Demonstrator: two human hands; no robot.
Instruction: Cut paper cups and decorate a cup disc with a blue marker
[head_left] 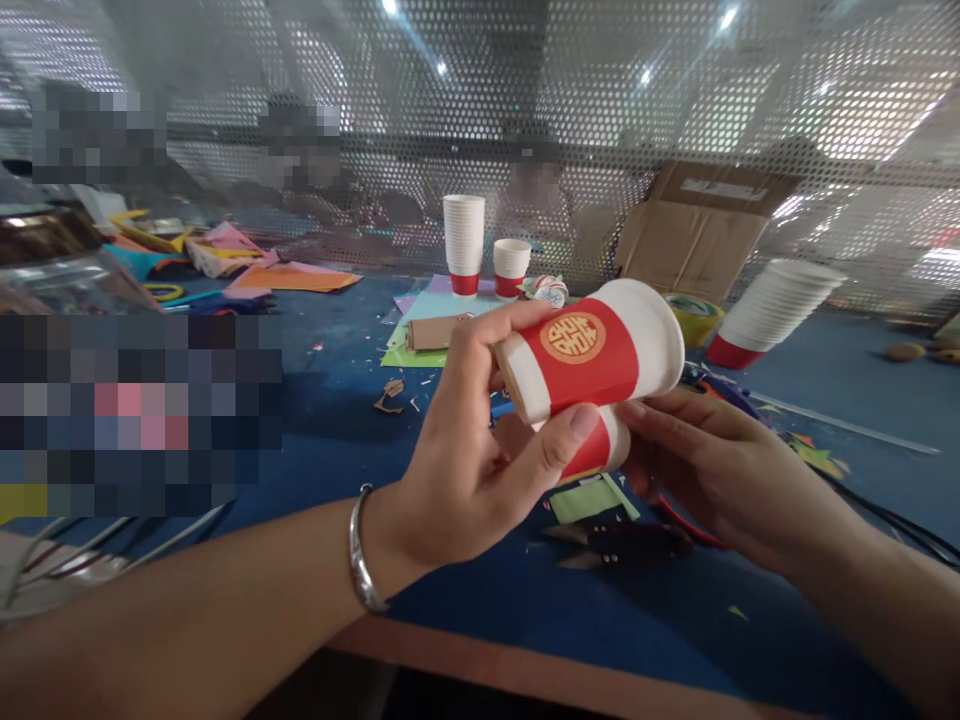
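Note:
A red and white paper cup (pixel 600 350) with a gold emblem lies tilted in my left hand (pixel 480 450), its wide rim toward the right. My left fingers and thumb are wrapped round it. Beneath it is a second red and white piece (pixel 589 445), perhaps another cup, partly hidden by my left thumb. My right hand (pixel 720 470) is closed at the right side of this lower piece, its fingertips touching the edge. Dark thread snips (pixel 622 540) lie on the blue table just below the hands, beside a pale green paper scrap (pixel 596 498).
Stacked cups (pixel 464 245) and a shorter stack (pixel 511 268) stand behind. A leaning cup stack (pixel 776 310), yellow tape roll (pixel 694 318) and cardboard box (pixel 697 230) are at right. Coloured paper (pixel 296 277) and a large jar (pixel 52 260) are at left. A perforated screen rises behind.

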